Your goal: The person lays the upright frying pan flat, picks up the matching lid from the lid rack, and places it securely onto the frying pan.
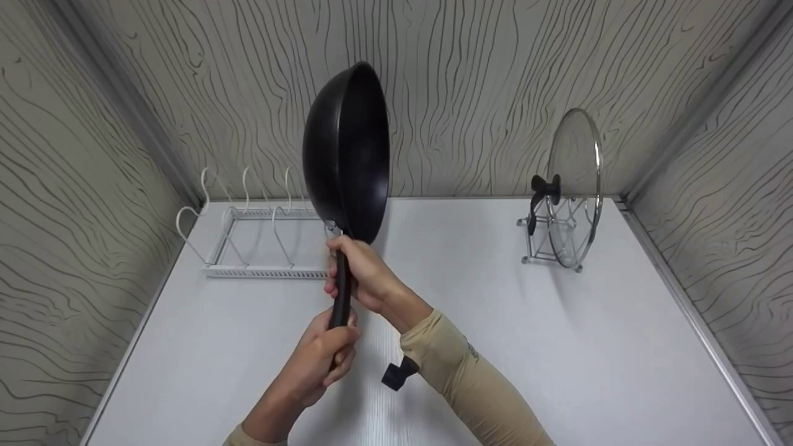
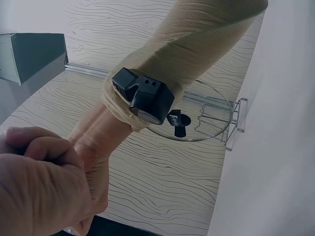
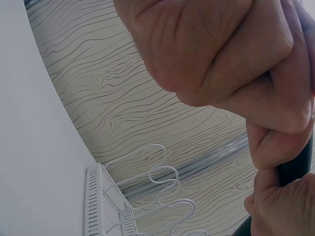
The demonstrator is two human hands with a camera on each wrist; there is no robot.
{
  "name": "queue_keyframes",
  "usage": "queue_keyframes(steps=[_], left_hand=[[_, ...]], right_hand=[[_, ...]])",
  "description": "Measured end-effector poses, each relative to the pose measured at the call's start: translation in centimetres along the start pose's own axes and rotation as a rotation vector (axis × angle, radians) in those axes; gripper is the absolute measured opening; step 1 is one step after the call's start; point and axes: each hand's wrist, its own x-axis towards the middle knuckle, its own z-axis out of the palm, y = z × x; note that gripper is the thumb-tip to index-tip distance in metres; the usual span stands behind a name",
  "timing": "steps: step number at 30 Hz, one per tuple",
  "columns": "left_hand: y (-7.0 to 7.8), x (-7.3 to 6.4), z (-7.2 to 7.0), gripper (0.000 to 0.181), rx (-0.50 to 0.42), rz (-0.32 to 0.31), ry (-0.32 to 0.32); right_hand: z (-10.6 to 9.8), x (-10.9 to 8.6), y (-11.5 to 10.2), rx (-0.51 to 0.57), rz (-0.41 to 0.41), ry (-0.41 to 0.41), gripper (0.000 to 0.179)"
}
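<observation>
A black wok (image 1: 322,148) is held up on its side above the table, its hollow facing right and its long black handle (image 1: 342,291) pointing down. My right hand (image 1: 368,275) grips the handle close to the metal joint, and it fills the top of the right wrist view. Lower down, my left hand (image 1: 325,353) wraps around the handle's end; in the left wrist view this hand (image 2: 39,187) has curled fingers. Behind the wok, a white wire rack (image 1: 266,272) stands on the table, its right end hidden by the wok and my right hand.
On the right, a glass lid (image 1: 576,173) with a black knob stands upright in a small wire stand (image 1: 539,257). The white table (image 1: 471,297) is bordered by wood-grain panels (image 1: 458,99). A black wrist camera (image 1: 399,373) sits on my right sleeve.
</observation>
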Motion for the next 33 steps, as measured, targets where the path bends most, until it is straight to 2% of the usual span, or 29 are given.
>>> queue_keyframes(steps=[16,25,33], left_hand=[[-0.8,0.7,0.1,0.009,-0.014,-0.038,-0.013],[-1.4,1.1,0.0,0.009,-0.021,-0.054,-0.028],[-1.8,1.3,-0.1,0.009,-0.03,-0.062,-0.037]], right_hand=[[-1.2,0.2,0.8,0.013,-0.005,0.014,0.027],[-1.8,0.2,1.3,0.025,0.013,0.056,0.019],[-2.4,0.3,1.7,0.021,0.002,0.047,0.024]])
